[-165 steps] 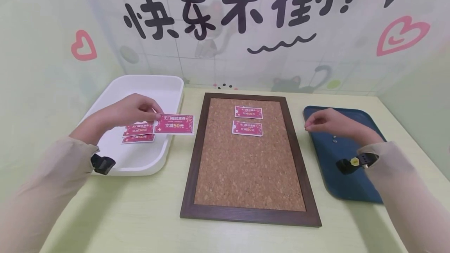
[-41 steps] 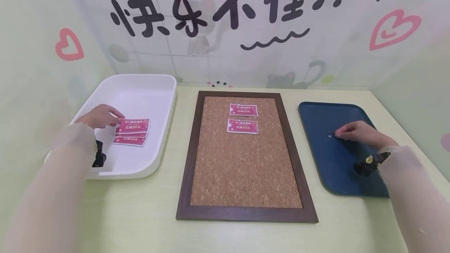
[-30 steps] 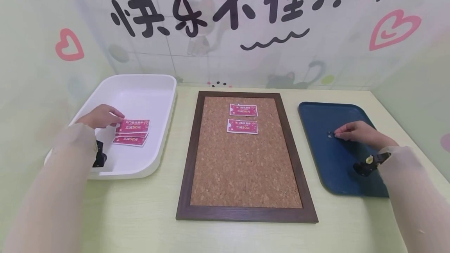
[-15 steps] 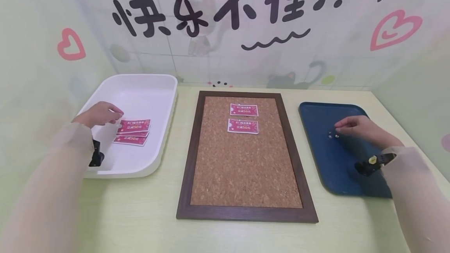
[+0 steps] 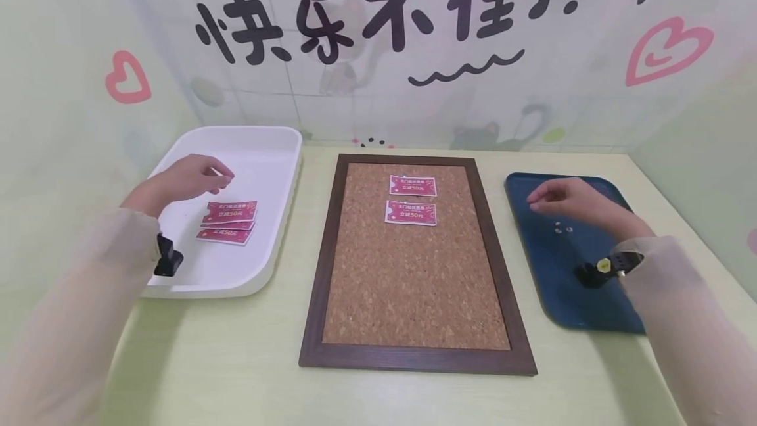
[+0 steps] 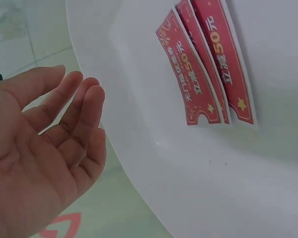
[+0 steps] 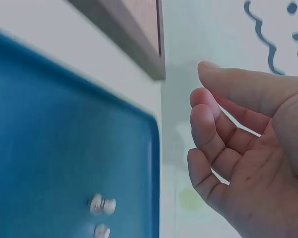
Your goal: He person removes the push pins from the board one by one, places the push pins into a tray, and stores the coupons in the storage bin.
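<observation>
My left hand (image 5: pixel 192 181) hovers over the white tray (image 5: pixel 282 215), fingers loosely curled and holding nothing. Just below and to its right, several pink-red coupons (image 5: pixel 232 212) lie overlapped in that tray; the left wrist view shows the fingers apart from the coupons (image 6: pixel 188 69). Above the blue tray (image 5: pixel 544 275) is my right hand (image 5: pixel 570 197), with bent fingers and nothing between thumb and fingertips. Small clear push pins (image 7: pixel 103 204) lie on the blue tray. Two more coupons, an upper coupon (image 5: pixel 412 186) and a lower coupon (image 5: pixel 411 213), are on the corkboard (image 5: pixel 416 281).
The corkboard's dark wooden frame (image 5: pixel 416 358) lies between the two trays on a pale table (image 5: pixel 248 360). A printed wall (image 5: pixel 378 104) with black lettering stands right behind. Side walls close in at left and right.
Earlier my left hand held a coupon near the board; that coupon then lay in the white tray. Both hands have since lifted inward, the left off the coupons, the right away from the push pins.
</observation>
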Available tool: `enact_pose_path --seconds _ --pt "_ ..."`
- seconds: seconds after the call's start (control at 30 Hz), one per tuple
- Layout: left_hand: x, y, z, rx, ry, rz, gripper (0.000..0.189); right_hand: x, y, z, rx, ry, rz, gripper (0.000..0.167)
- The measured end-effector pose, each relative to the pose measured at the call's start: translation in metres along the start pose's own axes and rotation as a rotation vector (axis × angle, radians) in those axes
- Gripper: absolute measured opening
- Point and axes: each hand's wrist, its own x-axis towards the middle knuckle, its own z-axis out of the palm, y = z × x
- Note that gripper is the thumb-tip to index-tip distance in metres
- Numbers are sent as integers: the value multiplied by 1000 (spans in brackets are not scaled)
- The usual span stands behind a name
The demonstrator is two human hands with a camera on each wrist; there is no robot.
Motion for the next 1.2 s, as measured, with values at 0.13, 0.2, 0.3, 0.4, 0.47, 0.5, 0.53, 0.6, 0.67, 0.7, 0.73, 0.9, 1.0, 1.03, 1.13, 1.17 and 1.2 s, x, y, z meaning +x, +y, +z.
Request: enact_pose_path --seconds 0.13,0.2,0.3,0.4,0.47,0.5,0.53,0.6,0.67,0.7,0.73,0.9,1.0,1.03,1.13,1.17,1.2 --pt "-1 25 3 7 28 52 32 8 -13 7 13 -28 -48 27" --pt "-1 37 6 6 35 64 30 12 -20 11 27 -37 -66 25" --pt "0 52 11 2 31 86 28 19 -29 18 50 -52 -99 23" --pt "2 66 17 -9 26 134 27 26 -36 25 62 -71 -123 22" --pt "3 75 22 -11 25 176 26 32 -40 30 64 -84 -133 22" --pt "4 79 25 -11 25 196 25 36 -42 33 63 -88 -135 21" --pt "5 83 27 -11 23 217 25 39 -44 35 64 -93 -137 22" --pt "7 90 32 -5 17 250 23 47 -48 40 66 -101 -138 21" --pt "11 96 38 -4 6 277 21 54 -52 45 74 -109 -133 21" --pt "12 99 41 -1 -1 292 21 58 -54 47 76 -111 -128 20" --pt "14 103 43 1 -8 306 21 62 -55 49 75 -115 -127 21" --pt "25 117 57 3 -33 349 19 76 -63 58 53 -119 -118 22" --pt "31 123 64 -3 -55 351 19 82 -68 62 59 -118 -117 21" --pt "33 125 65 -7 -63 353 19 83 -70 64 63 -117 -120 21" --pt "39 130 68 -3 -95 346 20 89 -74 69 77 -124 -125 20" --pt "41 132 68 4 -103 346 20 91 -75 70 81 -126 -134 19" --pt "42 134 69 9 -111 345 21 93 -76 72 89 -125 -143 18"
